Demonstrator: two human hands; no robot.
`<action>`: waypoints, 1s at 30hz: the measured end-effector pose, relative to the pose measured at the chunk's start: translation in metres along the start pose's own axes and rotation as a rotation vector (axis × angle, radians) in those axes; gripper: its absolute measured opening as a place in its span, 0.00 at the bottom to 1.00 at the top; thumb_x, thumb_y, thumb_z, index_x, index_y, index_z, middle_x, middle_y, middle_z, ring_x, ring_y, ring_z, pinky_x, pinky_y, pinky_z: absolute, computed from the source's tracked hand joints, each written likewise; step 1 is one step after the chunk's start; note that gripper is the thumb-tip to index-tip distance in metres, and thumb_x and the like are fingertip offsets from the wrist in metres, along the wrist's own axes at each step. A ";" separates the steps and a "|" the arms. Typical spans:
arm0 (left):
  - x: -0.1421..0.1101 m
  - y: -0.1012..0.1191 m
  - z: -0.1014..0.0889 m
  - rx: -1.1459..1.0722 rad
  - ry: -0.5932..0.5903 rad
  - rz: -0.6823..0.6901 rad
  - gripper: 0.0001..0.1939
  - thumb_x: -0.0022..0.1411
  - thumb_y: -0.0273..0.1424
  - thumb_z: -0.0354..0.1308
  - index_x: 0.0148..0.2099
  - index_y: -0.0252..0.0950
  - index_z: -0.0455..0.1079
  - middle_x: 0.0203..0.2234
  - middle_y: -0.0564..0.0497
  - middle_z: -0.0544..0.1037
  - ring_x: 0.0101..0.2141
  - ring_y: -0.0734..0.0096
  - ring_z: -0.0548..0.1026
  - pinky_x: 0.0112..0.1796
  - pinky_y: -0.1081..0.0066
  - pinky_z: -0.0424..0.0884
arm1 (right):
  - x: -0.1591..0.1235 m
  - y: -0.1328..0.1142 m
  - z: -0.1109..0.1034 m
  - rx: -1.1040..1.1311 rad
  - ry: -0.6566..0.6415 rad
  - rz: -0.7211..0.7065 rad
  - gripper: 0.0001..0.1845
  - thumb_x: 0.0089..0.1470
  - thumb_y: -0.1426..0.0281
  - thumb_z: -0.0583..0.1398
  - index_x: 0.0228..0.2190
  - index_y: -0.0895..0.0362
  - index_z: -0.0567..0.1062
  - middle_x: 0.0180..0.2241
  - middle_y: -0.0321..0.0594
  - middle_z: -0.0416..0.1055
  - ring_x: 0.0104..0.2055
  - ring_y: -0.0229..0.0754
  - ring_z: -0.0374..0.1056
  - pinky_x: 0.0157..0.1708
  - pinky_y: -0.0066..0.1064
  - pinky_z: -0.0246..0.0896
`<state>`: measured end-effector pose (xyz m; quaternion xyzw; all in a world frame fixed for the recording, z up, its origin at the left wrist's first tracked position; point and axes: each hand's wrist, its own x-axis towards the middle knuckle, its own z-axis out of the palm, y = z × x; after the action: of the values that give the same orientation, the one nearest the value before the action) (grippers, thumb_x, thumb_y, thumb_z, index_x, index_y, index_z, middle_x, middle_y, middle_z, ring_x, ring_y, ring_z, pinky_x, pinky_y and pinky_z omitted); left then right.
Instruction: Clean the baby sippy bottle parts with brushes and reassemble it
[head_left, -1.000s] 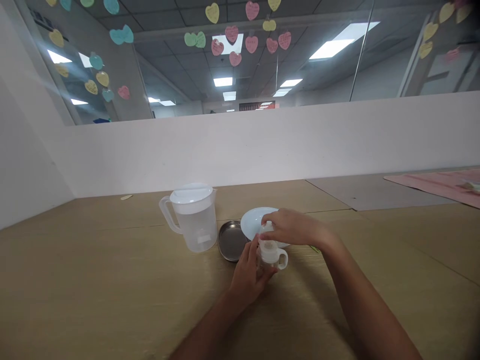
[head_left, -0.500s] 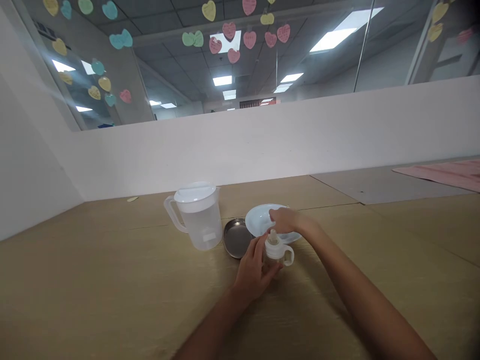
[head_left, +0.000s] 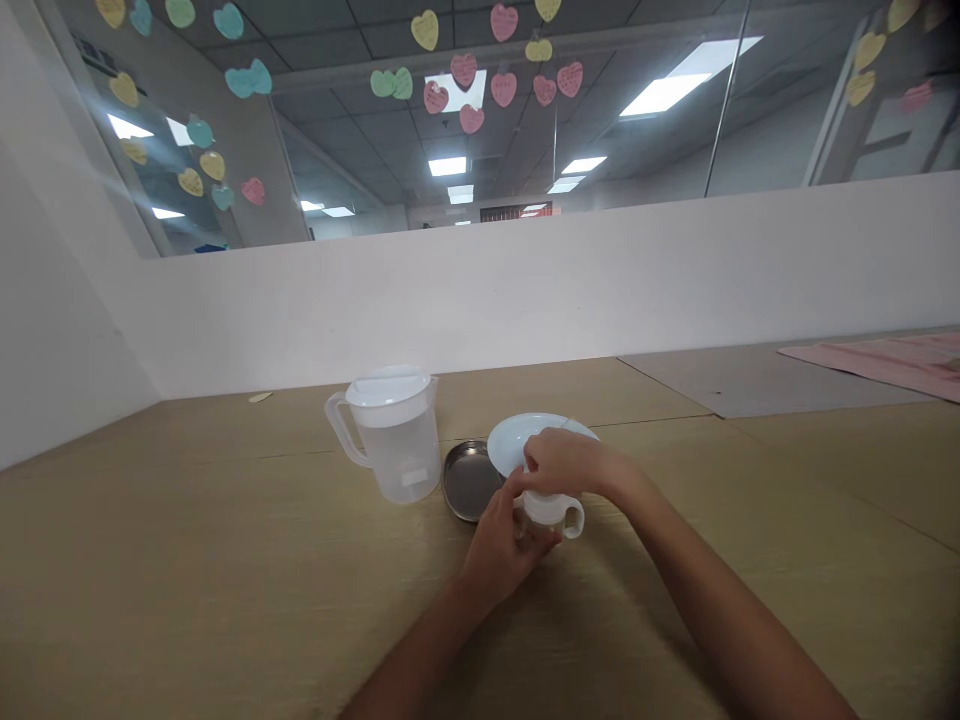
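Observation:
My left hand (head_left: 501, 545) is wrapped round a baby bottle (head_left: 546, 512), a clear one with a white collar and a side handle pointing right. The bottle stands upright at the table's middle. My right hand (head_left: 566, 462) is bent over its top, fingers curled and closed at the teat, which they hide. Whether those fingers pinch the teat or some small piece cannot be seen. Just behind the hands is a white bowl (head_left: 514, 440), partly covered by the right hand. A dark metal dish (head_left: 471, 482) lies left of the bottle, its right side under the bowl's rim.
A translucent lidded pitcher (head_left: 405, 455) stands left of the metal dish, handle to the left. A white wall (head_left: 450, 300) with a window above bounds the table's far edge. A pink cloth (head_left: 885, 360) lies on a grey mat (head_left: 720, 380) at the far right.
My right hand has come from over the white bowl down and left onto the bottle's top, covering the teat. My left hand keeps its hold on the bottle.

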<state>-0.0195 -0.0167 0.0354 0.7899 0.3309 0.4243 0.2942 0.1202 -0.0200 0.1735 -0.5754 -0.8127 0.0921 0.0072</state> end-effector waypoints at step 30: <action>0.001 0.005 -0.003 0.001 -0.030 0.017 0.38 0.53 0.39 0.60 0.62 0.40 0.47 0.48 0.47 0.70 0.47 0.62 0.69 0.49 0.59 0.64 | -0.033 0.021 -0.026 0.241 0.510 -0.257 0.11 0.49 0.75 0.53 0.34 0.56 0.72 0.37 0.38 0.70 0.39 0.41 0.65 0.37 0.30 0.58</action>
<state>-0.0208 -0.0185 0.0407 0.7993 0.3197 0.4146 0.2952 0.1536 -0.0404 0.1991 -0.4675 -0.8339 0.0388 0.2907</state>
